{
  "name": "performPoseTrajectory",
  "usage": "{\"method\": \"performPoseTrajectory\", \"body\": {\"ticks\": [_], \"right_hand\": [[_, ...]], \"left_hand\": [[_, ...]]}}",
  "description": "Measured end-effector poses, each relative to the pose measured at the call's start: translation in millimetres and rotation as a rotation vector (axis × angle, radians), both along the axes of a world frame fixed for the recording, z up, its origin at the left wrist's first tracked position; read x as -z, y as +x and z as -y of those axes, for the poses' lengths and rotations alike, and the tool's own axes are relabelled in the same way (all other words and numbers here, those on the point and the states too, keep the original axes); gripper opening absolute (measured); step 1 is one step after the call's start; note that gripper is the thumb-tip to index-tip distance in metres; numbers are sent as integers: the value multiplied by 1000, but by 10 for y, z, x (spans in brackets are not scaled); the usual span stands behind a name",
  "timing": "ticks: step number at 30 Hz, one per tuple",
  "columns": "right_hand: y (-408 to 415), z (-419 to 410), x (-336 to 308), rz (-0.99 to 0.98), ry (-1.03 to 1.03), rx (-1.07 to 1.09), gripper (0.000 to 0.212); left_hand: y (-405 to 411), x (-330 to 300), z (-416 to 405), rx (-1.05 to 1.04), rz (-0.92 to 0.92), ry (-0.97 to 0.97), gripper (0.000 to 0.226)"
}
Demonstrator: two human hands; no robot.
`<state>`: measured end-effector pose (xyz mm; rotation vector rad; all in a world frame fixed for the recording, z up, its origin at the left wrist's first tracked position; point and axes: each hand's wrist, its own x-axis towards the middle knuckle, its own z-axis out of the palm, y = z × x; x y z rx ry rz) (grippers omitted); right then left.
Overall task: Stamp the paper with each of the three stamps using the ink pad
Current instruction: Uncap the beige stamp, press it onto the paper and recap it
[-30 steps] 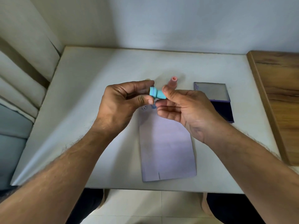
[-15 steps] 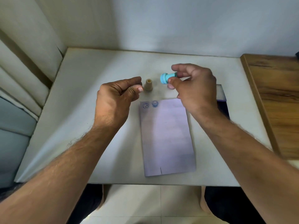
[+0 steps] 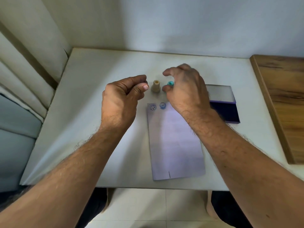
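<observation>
A pale purple paper [image 3: 176, 142] lies on the white table [image 3: 98, 112], with two round blue imprints [image 3: 158, 106] at its top left corner. Just beyond it a beige stamp [image 3: 156, 86] stands upright. To its right the blue stamp [image 3: 170, 83] sits on the table, partly hidden by my right hand [image 3: 185, 88]. That hand's fingers are spread above the stamp and its thumb still touches it. My left hand [image 3: 123, 99] hovers left of the beige stamp, fingers curled, thumb against forefinger, nothing in it. The open ink pad [image 3: 225, 112] lies to the right. The third stamp is hidden.
A wooden board [image 3: 283, 99] borders the table on the right. A cushioned seat back [image 3: 24, 79] runs along the left edge, and a plain wall stands behind. My knees and the tiled floor [image 3: 148, 208] show below the table's front edge.
My right hand has carried the blue stamp from the air down to the table beside the beige stamp and spread its fingers. My left hand has barely moved.
</observation>
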<state>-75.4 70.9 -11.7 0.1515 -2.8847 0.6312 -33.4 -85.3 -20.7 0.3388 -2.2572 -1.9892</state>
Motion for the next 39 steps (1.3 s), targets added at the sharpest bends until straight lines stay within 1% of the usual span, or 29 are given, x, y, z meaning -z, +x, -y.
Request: {"method": "performPoseTrajectory", "body": {"ticks": [2,4,6,8,10,11,12,14,15,17,20,21,24,29,34,39], "right_hand": [[-15,60,-5,-68,40,-82,36],[-54,124,19,-89,170,-138,33],[-89,170,52,-47,266,-125,28],[-103,200,54,-15,247,-93,24],[-95,229,1,-36,117,-51,18],[-67,242,-57,-31,-15,-10,16],[-30,252,-121,8,-190,42,16],[69,266,-231,186,-562,138,15],[124,268,-267,291,-693,186,17],[215,255,-299,471,-904,264,23],[281,243,-314,597,-1142,327,29],[291,238,-328,622,-1193,339,31],[305,220,-343,694,-1286,336,19],[310,176,-313,718,-1371,322,16],[338,166,-269,659,-1440,275,14],[390,160,-262,574,-1403,175,7]], "left_hand": [[1,-10,9,-9,-3,-8,19],[9,-20,10,-16,-3,-18,20],[24,-30,10,-17,-2,-28,20],[35,-38,20,-21,5,-34,22],[36,-49,41,-26,13,-63,26],[34,-57,47,-23,14,-84,30],[32,-68,54,-15,15,-98,34],[43,-91,59,13,20,-91,43],[54,-103,61,29,21,-77,45],[73,-121,60,67,5,-47,43],[90,-145,67,90,-42,-8,36],[87,-151,72,84,-53,27,36],[65,-163,86,81,-68,115,38],[51,-161,83,78,-54,153,37],[67,-170,74,80,-39,186,35],[72,-199,103,89,-17,218,30]]}}
